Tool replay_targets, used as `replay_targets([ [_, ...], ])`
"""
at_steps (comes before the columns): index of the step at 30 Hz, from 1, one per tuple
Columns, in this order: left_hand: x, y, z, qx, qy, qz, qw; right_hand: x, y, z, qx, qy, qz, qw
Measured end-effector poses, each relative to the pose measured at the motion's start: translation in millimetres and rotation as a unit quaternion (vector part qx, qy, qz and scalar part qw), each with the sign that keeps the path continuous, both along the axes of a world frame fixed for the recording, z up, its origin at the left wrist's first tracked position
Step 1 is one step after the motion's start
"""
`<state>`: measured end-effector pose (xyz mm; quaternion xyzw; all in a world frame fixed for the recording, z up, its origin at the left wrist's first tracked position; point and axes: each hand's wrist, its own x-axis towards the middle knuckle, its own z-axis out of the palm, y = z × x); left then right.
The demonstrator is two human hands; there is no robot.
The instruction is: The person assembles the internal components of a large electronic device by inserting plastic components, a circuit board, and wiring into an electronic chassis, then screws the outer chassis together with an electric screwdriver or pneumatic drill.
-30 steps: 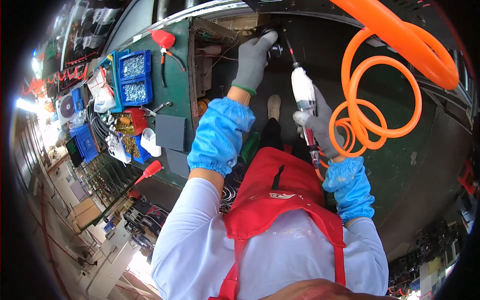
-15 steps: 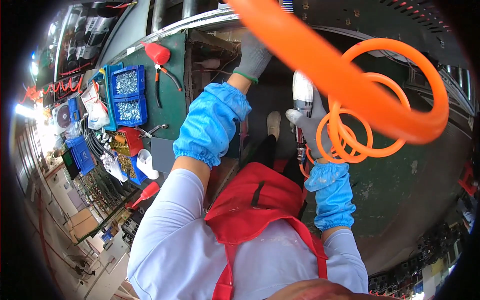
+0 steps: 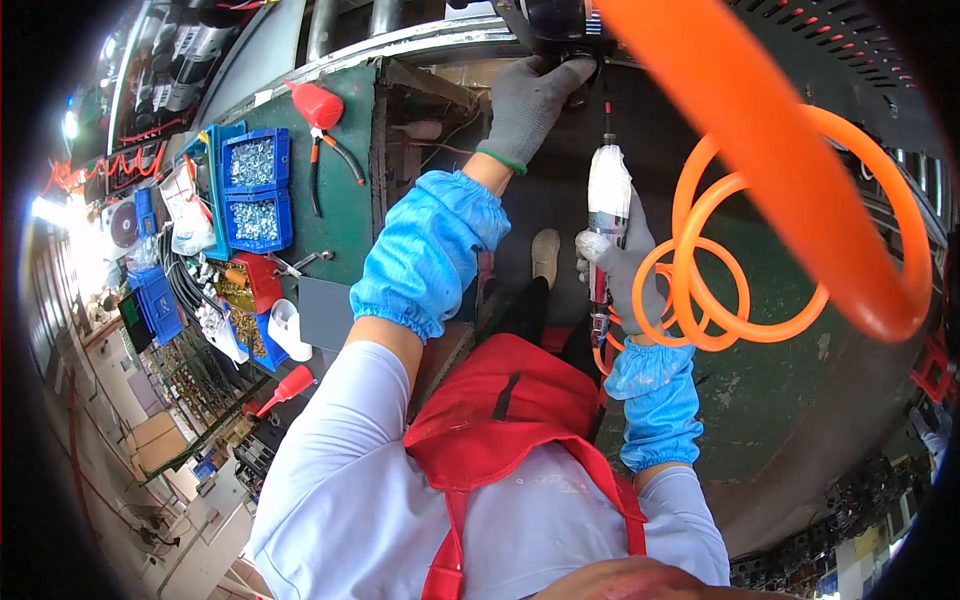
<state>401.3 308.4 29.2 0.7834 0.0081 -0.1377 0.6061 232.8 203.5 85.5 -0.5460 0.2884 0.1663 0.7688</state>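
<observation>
My right hand (image 3: 632, 270), in a grey glove, is closed round an upright air screwdriver (image 3: 609, 188) whose upper part is wrapped in white. Its thin dark bit points away from me, up towards a dark metal part. My left hand (image 3: 538, 108), in a grey glove with a green cuff, has its fingers curled on the lower end of a black part (image 3: 556, 22) at the top edge. The bit's tip lies close beside that part; whether they touch I cannot tell. An orange coiled air hose (image 3: 715, 330) loops over my right forearm and crosses the view.
Left of me is a green bench (image 3: 345, 235) with blue bins of small metal fasteners (image 3: 255, 222), a red squeeze bottle (image 3: 316, 104), pliers (image 3: 345, 160) and a white cup (image 3: 288, 330). A metal rail (image 3: 400, 45) runs along the far side.
My left hand has come back into fuller view, now on the black part, which has entered at the top. The screwdriver's bit now shows. The hose has swung to the right.
</observation>
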Motion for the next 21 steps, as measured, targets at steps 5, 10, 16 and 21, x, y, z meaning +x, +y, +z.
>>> replay_targets([
  [5,-1.0,9.1,-21.9,-0.119,0.026,0.021,0.992,3.9,-0.2,-3.3,0.002,0.011,0.004,1.0],
  [10,5.5,5.5,-15.1,0.028,0.0,0.0,1.0,5.4,-11.9,-15.6,0.344,0.096,-0.12,0.926],
  [16,-7.2,2.3,-8.9,-0.096,-0.054,0.027,0.994,-7.8,-0.1,-35.7,0.058,-0.028,-0.041,0.997],
  [21,-5.2,24.6,7.5,-0.033,0.094,-0.045,0.994,-30.3,-0.8,-45.0,-0.068,-0.162,0.022,0.984],
])
